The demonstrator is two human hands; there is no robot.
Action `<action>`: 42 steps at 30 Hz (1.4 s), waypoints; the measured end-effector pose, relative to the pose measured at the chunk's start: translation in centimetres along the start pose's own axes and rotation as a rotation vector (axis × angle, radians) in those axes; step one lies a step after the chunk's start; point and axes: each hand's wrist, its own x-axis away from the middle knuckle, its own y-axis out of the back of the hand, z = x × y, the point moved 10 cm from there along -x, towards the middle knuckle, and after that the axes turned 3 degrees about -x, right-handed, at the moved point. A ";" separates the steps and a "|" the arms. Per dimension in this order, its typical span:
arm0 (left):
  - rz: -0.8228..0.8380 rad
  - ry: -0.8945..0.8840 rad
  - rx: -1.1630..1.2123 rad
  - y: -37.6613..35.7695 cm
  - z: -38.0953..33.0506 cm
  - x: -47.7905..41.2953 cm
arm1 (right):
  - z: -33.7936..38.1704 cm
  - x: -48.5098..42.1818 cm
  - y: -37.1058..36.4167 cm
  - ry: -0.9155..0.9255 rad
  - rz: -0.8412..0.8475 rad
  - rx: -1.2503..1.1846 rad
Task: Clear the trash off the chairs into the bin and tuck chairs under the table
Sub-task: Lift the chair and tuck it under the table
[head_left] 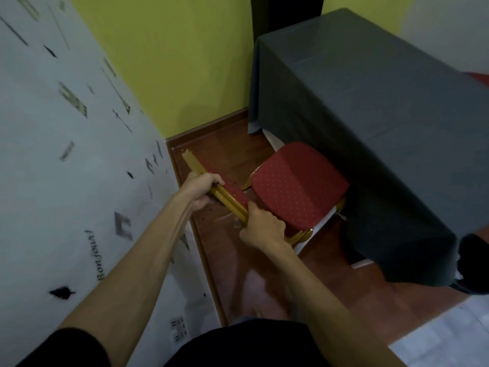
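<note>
Fingers (pixel 215 180) of the left hand (pixel 202 190) curl over the top rail of the red-upholstered, gold-framed chair (pixel 296 186), thumb underneath, closed on the backrest edge. Right hand (pixel 262 229) grips the same rail at its nearer end, at roughly 5 o'clock from the left hand; its fingers wrap around the gold tube and are mostly hidden behind the knuckles, so the hold reads as closed on the rail.

Chair seat lies at 3 o'clock from the hands, its far edge touching or just under the hanging edge of the dark grey tablecloth (pixel 370 115). Seat surface shows only the dotted red fabric. Cloth covers the tabletop fully and drapes toward the reddish-brown wooden floor (pixel 227 144).

A white table leg (pixel 272 140) shows at 12 o'clock from the seat, below the cloth hem. At 9 o'clock from the hands, a white wall with printed black lettering and motifs (pixel 66 154); a yellow-green wall (pixel 172 62) at 12 o'clock. A second red patch (pixel 480 78) shows past the tabletop at 2 o'clock, too little visible to identify. Frame is motion-blurred.
</note>
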 end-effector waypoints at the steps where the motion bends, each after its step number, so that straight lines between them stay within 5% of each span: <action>1: 0.049 0.021 0.001 -2.3 -1.0 -1.4 | -1.2 -1.2 1.6 -0.034 -0.036 -0.021; 42: 0.152 0.052 -0.056 -25.8 -18.4 -17.3 | -15.0 -24.8 20.0 -0.102 0.109 -0.145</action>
